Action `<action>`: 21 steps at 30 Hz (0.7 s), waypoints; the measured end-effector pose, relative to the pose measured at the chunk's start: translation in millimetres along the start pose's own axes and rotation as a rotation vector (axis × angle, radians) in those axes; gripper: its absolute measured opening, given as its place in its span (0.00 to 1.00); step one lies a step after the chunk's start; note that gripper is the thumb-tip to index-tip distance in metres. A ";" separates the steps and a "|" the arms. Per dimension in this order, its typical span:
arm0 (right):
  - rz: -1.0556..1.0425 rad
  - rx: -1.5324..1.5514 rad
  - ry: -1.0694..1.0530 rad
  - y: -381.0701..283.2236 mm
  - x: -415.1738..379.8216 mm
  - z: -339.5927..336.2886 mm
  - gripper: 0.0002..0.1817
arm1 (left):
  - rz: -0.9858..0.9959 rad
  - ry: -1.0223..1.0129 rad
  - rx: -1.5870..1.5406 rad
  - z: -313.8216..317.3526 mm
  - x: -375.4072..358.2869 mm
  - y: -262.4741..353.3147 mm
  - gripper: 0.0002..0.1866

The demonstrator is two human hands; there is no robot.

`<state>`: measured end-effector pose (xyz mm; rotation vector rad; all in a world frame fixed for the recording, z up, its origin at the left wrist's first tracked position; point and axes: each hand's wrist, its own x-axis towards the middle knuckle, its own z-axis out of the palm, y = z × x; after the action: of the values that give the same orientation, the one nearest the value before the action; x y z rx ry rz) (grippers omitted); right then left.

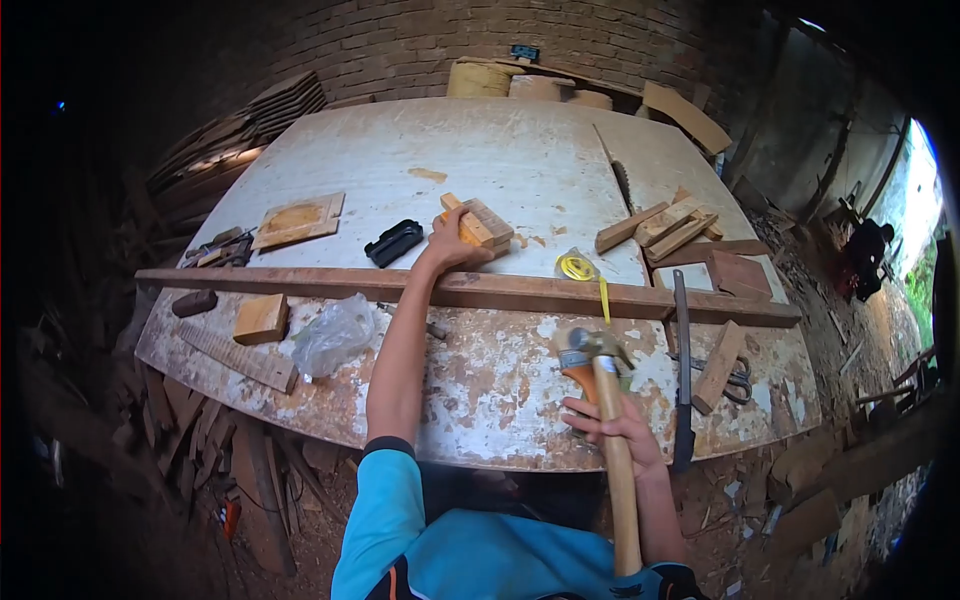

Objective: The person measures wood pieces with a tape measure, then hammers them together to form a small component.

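Well, our left hand [450, 243] has its fingers bent around a wooden block [489, 221], with no wide gap in the grip. The block is on the table [350, 165], on the far side of the long wood bar [540, 291] and to the right of the black case [394, 242]. We think a firm but soft hold at the side is best, so the block sits flat and does not tip or slip.

Our right hand [628, 430] holds the hammer [622, 490] by its wood handle, near the near edge of the table. Some fingers look bent and some reach out past the handle, so the grip seems a bit loose to us. A snug grip, with the thumb wrapped round, should stop the heavy head from turning. An orange tool [580, 374] is just beside the hammer head, and we cannot tell if this hand holds that too.

The yellow tape measure [576, 265] has its strip out over the bar, between our hands. It is wise to lift things high over the bar and the strip, so nothing snags.
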<state>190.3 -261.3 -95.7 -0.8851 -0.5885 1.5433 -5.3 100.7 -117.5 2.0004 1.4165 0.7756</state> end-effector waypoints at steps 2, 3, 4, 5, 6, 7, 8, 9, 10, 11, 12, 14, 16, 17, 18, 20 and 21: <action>-0.025 -0.091 -0.004 8.8 6.5 -4.4 0.32 | 0.033 0.023 0.031 -0.7 -0.2 -1.5 0.56; -0.053 -0.154 -0.024 14.4 13.9 -11.0 0.32 | 0.078 0.061 0.041 -4.6 -3.6 4.3 0.55; -0.080 -0.215 -0.044 19.5 17.5 -14.3 0.32 | 0.152 0.125 0.045 -8.5 -7.4 9.6 0.54; -0.129 -0.279 0.094 21.4 16.3 -17.5 0.29 | 0.225 0.186 0.047 -10.5 -13.3 14.4 0.53; -0.196 -0.425 0.129 23.3 15.5 -23.4 0.28 | 0.299 0.249 0.046 -13.4 -21.1 20.4 0.52; -0.271 -0.571 0.164 22.7 16.7 -36.5 0.27 | 0.441 0.302 -0.042 -15.4 -29.6 18.6 0.50; -0.356 -0.712 0.204 20.3 18.5 -45.5 0.26 | 0.595 0.352 -0.130 -17.7 -40.5 16.9 0.48; -0.405 -0.557 0.191 15.1 16.4 -45.8 0.27 | 0.558 0.310 -0.358 -16.7 -55.3 17.6 0.47; -0.345 -0.496 0.185 4.6 13.1 -45.8 0.27 | 0.519 0.282 -0.488 -17.8 -76.2 25.3 0.49; -0.279 -0.442 0.181 -7.9 6.2 -46.5 0.27 | 0.515 0.221 -0.577 -12.0 -84.8 18.9 0.51; -0.203 -0.393 0.179 -17.3 -0.9 -45.9 0.27 | 0.486 0.126 -0.658 -14.3 -108.7 36.0 0.52; -0.270 -0.257 0.199 -23.9 -5.4 -33.8 0.26 | 0.582 0.058 -0.388 -14.5 -140.5 44.2 0.53; -0.470 -0.281 0.260 -19.0 -5.5 -16.1 0.26 | 0.669 -0.072 -0.254 -9.3 -166.3 50.4 0.52; -0.567 -0.430 0.221 -24.1 -4.7 -16.0 0.27 | 0.685 -0.104 -0.206 -6.6 -173.7 52.9 0.53; -0.578 -0.416 0.226 -31.0 -3.9 -10.7 0.27 | 0.699 -0.139 -0.163 -2.1 -182.0 54.2 0.53; -0.498 -0.371 0.140 -55.3 -9.7 2.7 0.25 | 0.719 -0.202 -0.125 5.1 -198.3 56.2 0.54; -0.337 -0.384 0.089 -64.5 -9.8 -0.6 0.23 | 0.685 -0.243 -0.148 8.4 -201.0 56.7 0.54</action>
<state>229.1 -260.0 -43.3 -1.0739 -0.9378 1.0979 -18.6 -107.7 -109.0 2.3755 0.5053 0.8401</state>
